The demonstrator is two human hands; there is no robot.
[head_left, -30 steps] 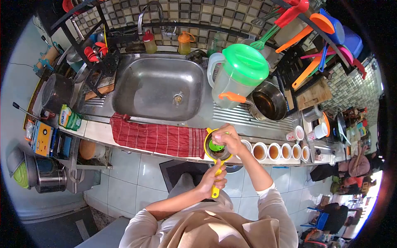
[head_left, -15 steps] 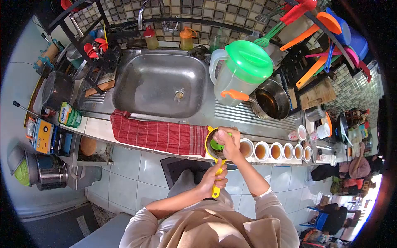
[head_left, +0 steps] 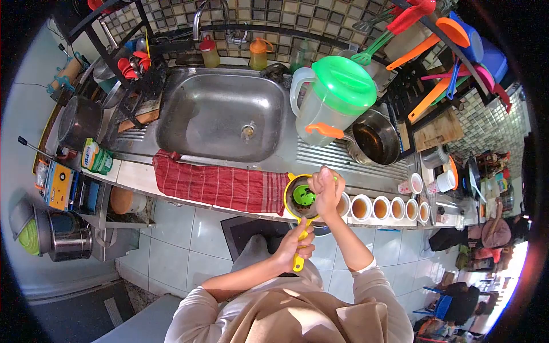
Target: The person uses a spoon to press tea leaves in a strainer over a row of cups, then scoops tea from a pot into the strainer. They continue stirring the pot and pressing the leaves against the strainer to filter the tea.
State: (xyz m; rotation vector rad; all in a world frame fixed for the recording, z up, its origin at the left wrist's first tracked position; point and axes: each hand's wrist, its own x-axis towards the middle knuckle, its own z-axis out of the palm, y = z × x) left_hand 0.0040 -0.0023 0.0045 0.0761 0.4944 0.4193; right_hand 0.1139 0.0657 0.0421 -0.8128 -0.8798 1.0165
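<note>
Glossy yellow plastic strainer, shiny steel sink, woven red cloth.

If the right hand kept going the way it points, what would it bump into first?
The right hand reaches up over the yellow strainer toward the counter's back. Going straight on, it would probably meet the big jug with the green lid first, though depth is hard to judge.

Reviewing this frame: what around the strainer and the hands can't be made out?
Head view only:
- What lies under the yellow strainer: hidden by its bowl and the right hand.
- How the right hand grips the green tool: its handle is covered by the fingers.
- The nearest cup: largely behind the right hand, its contents unseen.
- The strainer's handle under the left hand: mostly wrapped by the fingers.
</note>
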